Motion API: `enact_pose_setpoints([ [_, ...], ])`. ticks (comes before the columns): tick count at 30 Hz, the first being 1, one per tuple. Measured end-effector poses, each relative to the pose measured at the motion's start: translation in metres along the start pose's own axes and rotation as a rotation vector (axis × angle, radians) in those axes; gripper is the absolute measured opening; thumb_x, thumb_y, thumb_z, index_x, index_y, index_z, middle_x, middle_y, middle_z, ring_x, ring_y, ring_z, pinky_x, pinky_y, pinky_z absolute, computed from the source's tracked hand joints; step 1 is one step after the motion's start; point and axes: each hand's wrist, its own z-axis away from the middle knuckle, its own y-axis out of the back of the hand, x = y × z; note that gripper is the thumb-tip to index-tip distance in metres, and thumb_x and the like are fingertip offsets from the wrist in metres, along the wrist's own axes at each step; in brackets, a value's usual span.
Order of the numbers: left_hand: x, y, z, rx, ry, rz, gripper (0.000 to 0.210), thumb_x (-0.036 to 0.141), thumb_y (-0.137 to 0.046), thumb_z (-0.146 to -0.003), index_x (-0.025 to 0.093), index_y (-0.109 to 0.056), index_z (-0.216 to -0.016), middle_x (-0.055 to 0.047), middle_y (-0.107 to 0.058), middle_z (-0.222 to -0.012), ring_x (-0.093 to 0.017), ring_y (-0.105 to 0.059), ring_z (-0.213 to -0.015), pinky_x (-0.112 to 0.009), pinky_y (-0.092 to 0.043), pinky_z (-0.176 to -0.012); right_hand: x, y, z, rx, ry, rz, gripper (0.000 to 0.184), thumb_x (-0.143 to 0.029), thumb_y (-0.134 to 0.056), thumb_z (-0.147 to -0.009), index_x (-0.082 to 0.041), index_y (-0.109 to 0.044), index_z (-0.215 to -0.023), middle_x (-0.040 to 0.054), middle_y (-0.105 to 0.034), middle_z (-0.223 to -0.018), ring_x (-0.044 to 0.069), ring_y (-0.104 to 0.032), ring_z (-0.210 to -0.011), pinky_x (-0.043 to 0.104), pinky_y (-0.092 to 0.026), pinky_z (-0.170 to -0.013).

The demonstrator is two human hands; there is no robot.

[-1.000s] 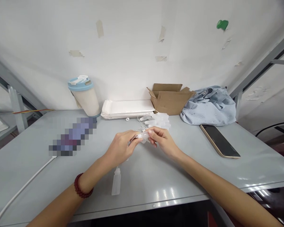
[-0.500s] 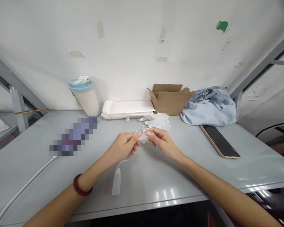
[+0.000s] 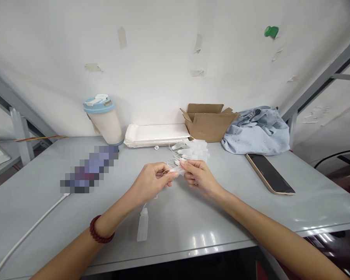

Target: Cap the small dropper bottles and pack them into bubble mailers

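Between my two hands is a small translucent white plastic bottle (image 3: 179,169) with a thin white tube or cord at its left end. My left hand (image 3: 153,181) pinches that end, thumb on top. My right hand (image 3: 198,175) has its fingers closed on the other end. Just behind them lies a pile of similar bottles (image 3: 196,147) with thin white cords. Another translucent bottle (image 3: 142,227) lies on the grey table (image 3: 221,225) below my left hand, a white cord running up from its neck.
At the back stand a cup with a blue lid (image 3: 105,120), flat white packages (image 3: 157,134), an open cardboard box (image 3: 210,124) and a bundled blue cloth (image 3: 256,134). A phone (image 3: 270,174) lies at right. A blurred-out object (image 3: 90,169) with a white cable (image 3: 32,233) is at left.
My hands have shifted slightly and the bottle between them shows more clearly, its cord end now toward my left thumb. My right fingers have curled in more.
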Motion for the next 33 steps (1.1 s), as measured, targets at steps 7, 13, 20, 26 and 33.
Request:
enact_pose_setpoints([
  [7, -0.005, -0.004, -0.001, 0.127, -0.282, -0.370, 0.031, 0.038, -0.051, -0.086, 0.017, -0.053, -0.063, 0.002, -0.052, -0.058, -0.011, -0.044, -0.055, -0.024, -0.035, -0.054, -0.003, 0.007, -0.004, -0.019, -0.086, 0.011, 0.053, -0.049, -0.069, -0.073, -0.021, -0.027, -0.057, -0.0115, -0.020, -0.048, 0.002, -0.011, -0.043, 0.020, -0.008, -0.040],
  [13, -0.021, 0.011, -0.014, 0.149, -0.229, -0.342, 0.031, 0.044, -0.045, -0.090, 0.019, -0.063, -0.094, -0.004, -0.066, -0.092, -0.019, -0.059, -0.084, -0.028, -0.047, -0.071, -0.001, 0.011, -0.006, 0.160, 0.290, 0.367, 0.030, -0.044, -0.057, -0.084, -0.016, -0.062, -0.072, -0.0048, -0.046, -0.052, 0.007, -0.038, -0.048, 0.021, -0.030, -0.046],
  [20, -0.077, 0.031, -0.052, 0.283, -0.223, -0.746, 0.041, 0.017, -0.032, -0.088, 0.013, -0.058, -0.120, -0.014, -0.055, -0.112, -0.028, -0.042, -0.112, -0.047, -0.037, -0.099, 0.023, 0.020, -0.021, 0.350, 0.782, 1.235, 0.030, -0.023, -0.044, -0.091, -0.017, -0.065, -0.111, 0.0102, -0.067, -0.096, 0.018, -0.061, -0.082, 0.027, -0.047, -0.063],
  [26, -0.083, 0.022, -0.062, 0.225, -0.205, -0.808, 0.046, 0.029, -0.032, -0.093, 0.018, -0.046, -0.136, -0.014, -0.045, -0.132, -0.031, -0.033, -0.125, -0.050, -0.034, -0.102, 0.028, 0.013, -0.024, 0.499, 0.805, 1.645, 0.026, -0.017, -0.044, -0.091, -0.016, -0.064, -0.107, 0.0128, -0.066, -0.106, 0.022, -0.059, -0.090, 0.026, -0.045, -0.057],
  [33, -0.081, 0.019, -0.058, 0.197, -0.159, -0.821, 0.051, 0.042, -0.027, -0.096, 0.021, -0.039, -0.141, -0.014, -0.040, -0.143, -0.033, -0.031, -0.131, -0.052, -0.031, -0.103, 0.030, 0.002, -0.019, 0.130, 1.123, 1.622, 0.022, -0.009, -0.050, -0.087, -0.017, -0.063, -0.102, 0.0116, -0.062, -0.105, 0.020, -0.049, -0.089, 0.028, -0.043, -0.067],
])
